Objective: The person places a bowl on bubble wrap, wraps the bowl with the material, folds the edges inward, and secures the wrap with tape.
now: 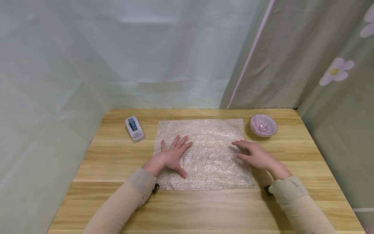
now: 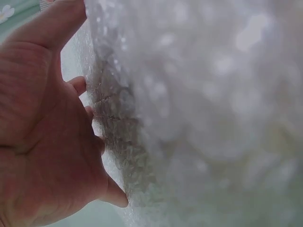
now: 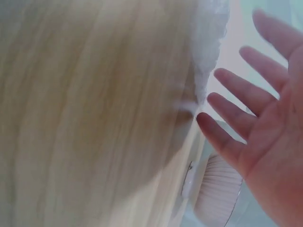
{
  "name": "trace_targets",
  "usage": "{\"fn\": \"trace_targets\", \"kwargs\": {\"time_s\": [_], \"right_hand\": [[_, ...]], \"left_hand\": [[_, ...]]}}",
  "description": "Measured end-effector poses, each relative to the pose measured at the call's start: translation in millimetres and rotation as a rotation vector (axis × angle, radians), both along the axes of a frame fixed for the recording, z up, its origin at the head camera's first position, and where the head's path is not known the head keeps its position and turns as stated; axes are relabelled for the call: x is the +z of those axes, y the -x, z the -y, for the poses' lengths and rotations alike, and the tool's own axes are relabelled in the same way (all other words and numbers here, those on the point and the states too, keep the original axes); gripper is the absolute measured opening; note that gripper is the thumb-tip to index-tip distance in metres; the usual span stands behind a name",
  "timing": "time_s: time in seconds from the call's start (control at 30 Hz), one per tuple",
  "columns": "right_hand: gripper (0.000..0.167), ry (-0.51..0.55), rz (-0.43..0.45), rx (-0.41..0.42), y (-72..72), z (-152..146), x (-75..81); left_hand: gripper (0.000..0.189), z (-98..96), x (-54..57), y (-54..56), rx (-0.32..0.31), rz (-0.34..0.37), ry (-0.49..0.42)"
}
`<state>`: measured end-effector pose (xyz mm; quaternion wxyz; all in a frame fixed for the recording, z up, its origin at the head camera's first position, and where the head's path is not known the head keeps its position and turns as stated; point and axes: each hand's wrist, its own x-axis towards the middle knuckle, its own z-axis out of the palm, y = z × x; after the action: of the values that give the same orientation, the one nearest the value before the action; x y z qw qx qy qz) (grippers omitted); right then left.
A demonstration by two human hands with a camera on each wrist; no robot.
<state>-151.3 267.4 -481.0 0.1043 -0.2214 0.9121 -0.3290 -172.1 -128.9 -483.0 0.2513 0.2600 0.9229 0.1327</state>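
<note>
Blurred, cropped, probably bubble wrap

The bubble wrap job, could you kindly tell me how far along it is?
Done: the bubble wrap lies spread on the table. In hand: the left hand rests on it; the right hand is at its right edge. Remaining, perhaps: wrapping the striped bowl, uncovered beside it.

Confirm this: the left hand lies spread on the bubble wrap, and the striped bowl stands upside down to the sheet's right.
Not upside down: the head view shows the striped bowl upright, open side up, right of the bubble wrap, on which the left hand lies spread.
</note>
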Motion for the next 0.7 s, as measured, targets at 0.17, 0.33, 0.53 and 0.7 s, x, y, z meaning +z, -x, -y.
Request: {"fn": "trace_targets", "kwargs": {"time_s": [0.17,0.33,0.53,0.7], "right_hand": [[0.030,0.108,-0.046,-0.256,0.6,-8,2.5],[0.027,0.483,-0.083,-0.723,2.1,-16,7.0],[0.022,1.071,0.055,-1.158,12.5,-38,21.0],[0.057,0.984,0.192,-1.230,17.5,-54,25.2]], "left_hand": [[0.144,-0.6,-3.2,-0.2,0.010,-0.008,-0.004],[0.148,1.3,-12.1,1.8,0.010,0.001,-0.047],[0.148,-0.5,-9.4,1.2,0.018,-0.002,-0.045],[0.147,-4.4,0.1,-1.9,0.034,-0.016,0.017]]}}
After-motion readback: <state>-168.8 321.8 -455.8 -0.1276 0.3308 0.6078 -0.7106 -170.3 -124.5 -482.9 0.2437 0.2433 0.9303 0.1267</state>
